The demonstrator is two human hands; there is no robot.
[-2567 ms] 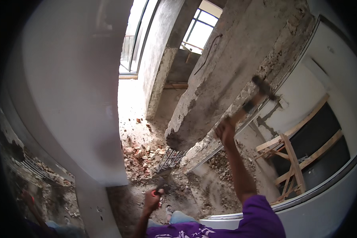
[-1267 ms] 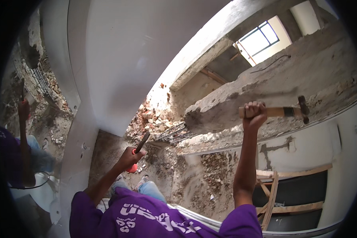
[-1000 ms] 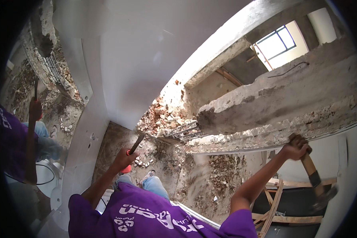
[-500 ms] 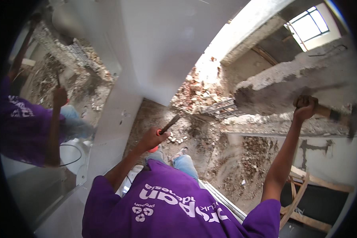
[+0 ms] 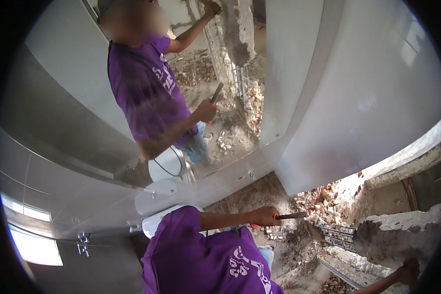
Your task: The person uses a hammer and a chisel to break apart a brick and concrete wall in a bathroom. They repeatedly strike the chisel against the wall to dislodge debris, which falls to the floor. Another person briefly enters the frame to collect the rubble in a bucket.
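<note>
My left hand (image 5: 265, 216) is closed around a chisel with an orange-red handle. Its dark steel blade (image 5: 294, 215) points right, toward a stub of exposed rebar (image 5: 338, 236), and looks apart from it. At the lower right rim my right hand (image 5: 409, 272) is a fist on an outstretched arm, beside a broken concrete beam (image 5: 402, 232). The hammer it gripped half a second ago falls outside the visible picture now. In a large mirror (image 5: 83, 68) both arms show again: the reflected chisel (image 5: 217, 92) tilts upward, and the reflected right fist (image 5: 210, 7) is raised.
A white toilet (image 5: 152, 226) stands close by my left side. Pale wall panels (image 5: 362, 98) rise ahead. Rubble (image 5: 323, 201) and broken chips cover the floor around my feet. A metal strip (image 5: 340, 274) runs along a broken ledge. A wall tap (image 5: 84, 244) is at the left.
My view has swung left, bringing the mirror and toilet into the picture. The hammer has passed out of sight at the right. My left hand still grips the chisel.
</note>
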